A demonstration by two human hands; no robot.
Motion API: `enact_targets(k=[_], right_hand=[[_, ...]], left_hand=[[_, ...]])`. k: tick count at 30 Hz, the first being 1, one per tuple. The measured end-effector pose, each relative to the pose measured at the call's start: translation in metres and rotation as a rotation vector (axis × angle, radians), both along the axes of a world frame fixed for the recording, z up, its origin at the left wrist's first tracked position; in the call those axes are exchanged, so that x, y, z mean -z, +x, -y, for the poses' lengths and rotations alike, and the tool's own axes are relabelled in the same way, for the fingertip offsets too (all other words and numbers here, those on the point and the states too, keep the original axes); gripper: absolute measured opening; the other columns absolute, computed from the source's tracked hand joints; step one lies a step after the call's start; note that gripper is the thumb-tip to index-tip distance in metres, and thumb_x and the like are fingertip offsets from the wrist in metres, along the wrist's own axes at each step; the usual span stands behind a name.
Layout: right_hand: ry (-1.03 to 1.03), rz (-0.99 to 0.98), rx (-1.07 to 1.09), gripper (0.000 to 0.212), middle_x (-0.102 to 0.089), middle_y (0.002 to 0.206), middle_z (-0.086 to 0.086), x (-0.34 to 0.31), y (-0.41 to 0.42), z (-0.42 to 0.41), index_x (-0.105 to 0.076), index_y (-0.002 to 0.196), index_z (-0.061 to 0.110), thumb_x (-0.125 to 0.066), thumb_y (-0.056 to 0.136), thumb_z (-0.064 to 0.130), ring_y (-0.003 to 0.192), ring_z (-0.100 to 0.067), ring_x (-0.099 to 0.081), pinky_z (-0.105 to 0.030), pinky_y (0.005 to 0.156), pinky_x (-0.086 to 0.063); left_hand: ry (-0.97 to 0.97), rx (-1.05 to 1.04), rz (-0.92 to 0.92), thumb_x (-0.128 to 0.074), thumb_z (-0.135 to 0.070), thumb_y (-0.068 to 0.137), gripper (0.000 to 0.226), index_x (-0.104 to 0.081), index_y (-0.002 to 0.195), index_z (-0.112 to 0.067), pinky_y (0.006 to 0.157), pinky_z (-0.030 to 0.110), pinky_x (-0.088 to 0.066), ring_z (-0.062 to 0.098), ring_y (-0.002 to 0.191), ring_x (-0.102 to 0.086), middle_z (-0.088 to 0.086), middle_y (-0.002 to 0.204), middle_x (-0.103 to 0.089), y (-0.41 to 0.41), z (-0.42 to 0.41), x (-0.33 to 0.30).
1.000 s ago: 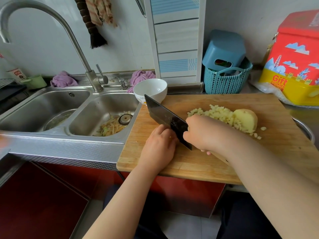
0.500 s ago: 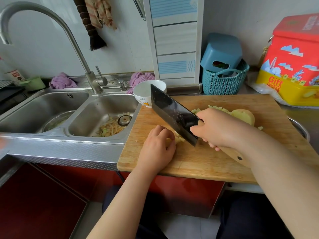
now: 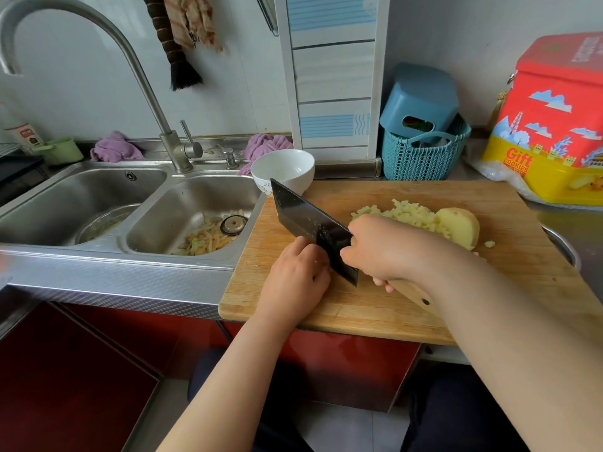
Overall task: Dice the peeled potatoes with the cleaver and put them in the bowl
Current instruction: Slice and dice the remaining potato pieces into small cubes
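Dark cleaver (image 3: pixel 310 223) in right hand (image 3: pixel 381 249)

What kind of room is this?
Most likely a home kitchen. There is a steel double sink with a tall faucet, and a wooden cutting board where diced potato is piled.

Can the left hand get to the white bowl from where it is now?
Probably yes: the left hand rests left of the cleaver, and bare cutting board lies between it and the white bowl.
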State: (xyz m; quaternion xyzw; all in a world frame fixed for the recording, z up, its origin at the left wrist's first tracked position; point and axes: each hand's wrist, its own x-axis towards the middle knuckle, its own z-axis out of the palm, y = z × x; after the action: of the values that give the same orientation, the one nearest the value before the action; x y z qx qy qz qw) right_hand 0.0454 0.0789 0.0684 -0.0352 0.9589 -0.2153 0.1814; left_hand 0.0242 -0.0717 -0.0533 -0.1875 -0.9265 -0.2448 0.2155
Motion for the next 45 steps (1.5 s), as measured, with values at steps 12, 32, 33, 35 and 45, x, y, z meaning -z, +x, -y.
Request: enact_targets(k=[12,32,33,35,45], right_hand=[[-0.14,-0.028,0.139,0.044,-0.062,0.081,-0.011,0.014,0.0,-0.016,-0.042,0.142,0.01,-0.045,0.099,0.02,0.054,-0.019,-0.055,-0.027,0.047,-0.048],[0.025,-0.074,-0.003,0.033,-0.068,0.079,-0.01,0.002,0.014,0.006,-0.05,0.13,0.011,-0.044,0.1,0.023,0.05,-0.02,-0.059,-0.028,0.048,-0.051],[0.027,-0.053,-0.004,0.034,-0.068,0.083,-0.011,0.005,0.012,0.007,-0.05,0.131,0.01,-0.044,0.1,0.022,0.054,-0.022,-0.06,-0.029,0.049,-0.053],[0.033,-0.038,0.001,0.024,-0.064,0.074,-0.011,0.008,0.008,0.009,-0.051,0.119,0.008,-0.043,0.1,0.02,0.054,-0.023,-0.06,-0.03,0.049,-0.052],[-0.182,-0.016,0.11,0.023,-0.058,0.071,-0.01,0.017,0.001,-0.016,-0.047,0.122,0.022,-0.052,0.1,0.029,0.051,-0.019,-0.053,-0.031,0.049,-0.05]], left_hand=[[0.08,0.026,0.07,-0.067,-0.022,0.086,0.008,-0.06,0.089,-0.022,0.067,0.016,-0.037,0.008,0.084,-0.05,-0.012,0.096,-0.049,0.004,0.004,-0.004],[0.12,0.019,0.037,-0.067,-0.012,0.083,0.004,-0.066,0.085,-0.016,0.061,0.011,-0.033,0.005,0.072,-0.048,-0.011,0.092,-0.053,0.006,0.009,0.0],[0.116,0.018,0.03,-0.067,-0.011,0.083,0.005,-0.066,0.085,-0.015,0.061,0.01,-0.032,0.005,0.073,-0.048,-0.009,0.093,-0.054,0.006,0.009,0.001],[0.115,0.017,0.017,-0.067,-0.01,0.084,0.005,-0.066,0.087,-0.014,0.061,0.007,-0.031,0.004,0.074,-0.046,-0.009,0.093,-0.054,0.006,0.009,0.002],[0.136,-0.014,-0.008,-0.065,-0.022,0.089,0.005,-0.064,0.087,-0.018,0.06,0.015,-0.038,0.006,0.075,-0.05,-0.015,0.094,-0.05,0.013,0.012,0.0]])
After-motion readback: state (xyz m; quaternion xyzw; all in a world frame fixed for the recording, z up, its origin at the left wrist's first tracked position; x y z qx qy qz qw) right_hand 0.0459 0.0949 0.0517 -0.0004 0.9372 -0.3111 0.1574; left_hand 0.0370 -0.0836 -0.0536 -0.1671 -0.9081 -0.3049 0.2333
